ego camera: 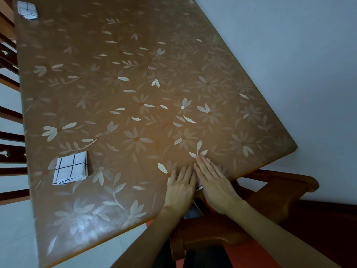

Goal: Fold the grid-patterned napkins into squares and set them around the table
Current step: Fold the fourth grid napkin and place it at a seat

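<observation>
My left hand (181, 185) and my right hand (214, 182) lie flat side by side, fingers straight, pressing on a folded white napkin (200, 185) near the table's front edge. The hands cover almost all of it; only slivers of white cloth with a black line show between and beside them. A second grid-patterned napkin (71, 168), folded into a square, lies on the table at the left. A third folded napkin (27, 10) sits at the far left corner.
The brown table (125, 93) has a glossy flower-patterned cover. Wooden chairs (11, 157) line its left side, and another wooden chair (270, 192) stands by the near right corner. A pale wall runs along the right.
</observation>
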`<state>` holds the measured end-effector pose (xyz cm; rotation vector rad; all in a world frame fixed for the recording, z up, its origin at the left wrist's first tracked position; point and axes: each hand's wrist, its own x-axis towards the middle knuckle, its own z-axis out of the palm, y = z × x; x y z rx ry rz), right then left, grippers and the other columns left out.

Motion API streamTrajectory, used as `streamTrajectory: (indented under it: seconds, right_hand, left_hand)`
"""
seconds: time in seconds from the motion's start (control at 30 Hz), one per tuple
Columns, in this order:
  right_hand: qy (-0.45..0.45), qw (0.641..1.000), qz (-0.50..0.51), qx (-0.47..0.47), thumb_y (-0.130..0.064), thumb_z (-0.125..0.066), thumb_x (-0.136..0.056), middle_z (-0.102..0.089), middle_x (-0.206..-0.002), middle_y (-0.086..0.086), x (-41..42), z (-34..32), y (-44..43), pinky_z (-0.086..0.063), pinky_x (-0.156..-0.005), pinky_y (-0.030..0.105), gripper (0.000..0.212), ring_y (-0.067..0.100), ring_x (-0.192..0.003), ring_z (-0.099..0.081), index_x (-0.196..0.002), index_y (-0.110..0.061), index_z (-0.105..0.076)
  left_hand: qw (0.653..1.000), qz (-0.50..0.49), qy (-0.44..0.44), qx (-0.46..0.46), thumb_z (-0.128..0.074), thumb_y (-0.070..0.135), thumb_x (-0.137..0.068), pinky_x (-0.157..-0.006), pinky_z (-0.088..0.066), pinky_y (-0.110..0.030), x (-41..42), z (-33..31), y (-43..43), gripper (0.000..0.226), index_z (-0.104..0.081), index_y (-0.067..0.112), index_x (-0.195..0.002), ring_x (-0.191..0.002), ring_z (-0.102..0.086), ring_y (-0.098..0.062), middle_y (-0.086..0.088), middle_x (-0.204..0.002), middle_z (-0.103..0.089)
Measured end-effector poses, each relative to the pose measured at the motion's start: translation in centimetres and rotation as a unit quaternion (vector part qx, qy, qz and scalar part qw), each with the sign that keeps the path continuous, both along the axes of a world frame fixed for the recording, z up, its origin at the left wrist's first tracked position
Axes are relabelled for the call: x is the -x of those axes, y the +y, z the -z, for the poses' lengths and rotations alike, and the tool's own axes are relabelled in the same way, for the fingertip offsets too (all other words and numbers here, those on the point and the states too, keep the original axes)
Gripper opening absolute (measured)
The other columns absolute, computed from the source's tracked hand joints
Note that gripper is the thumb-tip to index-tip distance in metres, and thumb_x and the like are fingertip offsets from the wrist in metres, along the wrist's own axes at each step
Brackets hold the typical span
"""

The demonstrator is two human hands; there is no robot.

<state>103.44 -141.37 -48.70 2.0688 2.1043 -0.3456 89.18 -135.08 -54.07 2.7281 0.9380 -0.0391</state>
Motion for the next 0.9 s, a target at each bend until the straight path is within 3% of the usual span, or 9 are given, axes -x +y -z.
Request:
streamTrajectory:
  seconds: [0.1, 0.23, 0.3, 0.4, 0.47, 0.53, 0.7, 0.8, 0.9]
  right_hand:
    - [0.002, 0.999, 0.005, 0.052, -0.045, -0.023, -0.1, -0.024, -0.159, 0.015, -0.8, 1.4, -0.7, -0.015, -0.115, 0.043, 0.066, 0.028, -0.147, -0.029, -0.149, -0.001, -0.031]
    - [0.02, 0.995, 0.024, 0.09, -0.072, 0.016, -0.086, -0.002, -0.164, 0.01, -2.3, 1.8, -0.9, -0.015, -0.124, 0.044, 0.097, 0.024, -0.152, -0.006, -0.154, -0.007, -0.004]
    - [0.019, 0.994, 0.028, 0.106, -0.074, 0.025, -0.078, 0.004, -0.162, 0.009, -2.7, 1.9, -0.7, -0.008, -0.124, 0.043, 0.101, 0.025, -0.152, -0.003, -0.153, -0.009, 0.003]
    - [-0.004, 0.994, 0.047, 0.098, -0.073, 0.024, -0.081, -0.004, -0.159, 0.015, -2.5, 1.5, -0.4, -0.006, -0.121, 0.042, 0.104, 0.031, -0.15, -0.019, -0.151, -0.003, -0.009]
    - [0.015, 0.994, 0.043, 0.103, -0.073, 0.036, -0.066, 0.018, -0.157, 0.013, -1.8, 0.7, -0.5, 0.006, -0.122, 0.041, 0.111, 0.027, -0.152, 0.004, -0.15, -0.005, 0.012]
    - [0.042, 0.992, 0.044, 0.108, -0.072, 0.027, -0.073, 0.023, -0.158, 0.008, -0.8, -1.1, 0.2, 0.006, -0.122, 0.041, 0.104, 0.024, -0.152, 0.012, -0.152, -0.006, 0.015]
    - [0.1, 0.993, 0.021, 0.061, -0.038, -0.025, -0.106, -0.004, -0.166, 0.007, 2.5, -5.9, 3.1, -0.004, -0.123, 0.038, 0.062, 0.022, -0.153, -0.003, -0.157, -0.009, -0.006]
    - [0.12, 0.992, -0.011, 0.03, -0.033, -0.029, -0.106, -0.023, -0.162, 0.007, 4.7, -7.9, 5.0, -0.018, -0.12, 0.038, 0.055, 0.024, -0.149, -0.02, -0.155, -0.009, -0.021]
    - [0.146, 0.988, -0.029, 0.029, -0.031, -0.031, -0.106, -0.032, -0.158, 0.006, 7.5, -8.9, 6.4, -0.027, -0.117, 0.04, 0.051, 0.025, -0.145, -0.029, -0.153, -0.012, -0.028]
  left_hand:
    - [0.998, -0.006, 0.055, -0.009, -0.062, 0.046, -0.093, -0.113, -0.037, -0.06, 0.2, -0.8, 0.1, 0.063, -0.052, 0.008, -0.143, -0.139, -0.047, -0.037, -0.011, -0.149, -0.053]
    - [0.994, 0.008, 0.103, -0.024, -0.039, 0.053, -0.099, -0.115, -0.032, -0.061, 0.8, -1.1, 0.8, 0.063, -0.049, 0.013, -0.146, -0.142, -0.043, -0.035, -0.007, -0.152, -0.05]
    - [0.993, -0.007, 0.117, -0.011, -0.033, 0.056, -0.098, -0.117, -0.029, -0.057, 1.0, -1.6, 1.2, 0.065, -0.046, 0.016, -0.148, -0.144, -0.04, -0.035, -0.01, -0.155, -0.046]
    - [0.987, -0.008, 0.16, 0.02, -0.031, 0.054, -0.103, -0.12, -0.018, -0.055, 1.3, -3.1, 1.5, 0.068, -0.015, 0.018, -0.159, -0.154, -0.013, -0.036, -0.015, -0.167, -0.012]
    - [0.981, -0.034, 0.181, 0.067, -0.031, 0.05, -0.105, -0.121, -0.018, -0.052, 2.2, -5.0, 1.6, 0.069, -0.004, 0.018, -0.16, -0.155, -0.007, -0.033, -0.014, -0.168, -0.002]
    - [0.98, -0.084, 0.159, 0.08, -0.034, 0.04, -0.106, -0.118, -0.026, -0.048, 3.8, -6.7, 1.6, 0.063, -0.007, 0.018, -0.159, -0.151, -0.022, -0.033, -0.013, -0.166, -0.016]
    - [0.972, -0.177, 0.136, 0.069, -0.044, 0.024, -0.1, -0.11, -0.038, -0.041, 9.4, -10.2, 2.1, 0.044, -0.041, 0.016, -0.143, -0.132, -0.046, -0.031, -0.009, -0.144, -0.051]
    - [0.966, -0.22, 0.126, 0.05, -0.048, 0.024, -0.099, -0.109, -0.04, -0.042, 12.6, -11.4, 3.0, 0.039, -0.049, 0.016, -0.137, -0.131, -0.048, -0.033, -0.008, -0.139, -0.055]
    - [0.962, -0.261, 0.075, 0.021, -0.064, 0.016, -0.089, -0.091, -0.052, -0.044, 15.9, -12.1, 3.9, 0.035, -0.06, 0.014, -0.124, -0.112, -0.062, -0.036, -0.011, -0.125, -0.064]
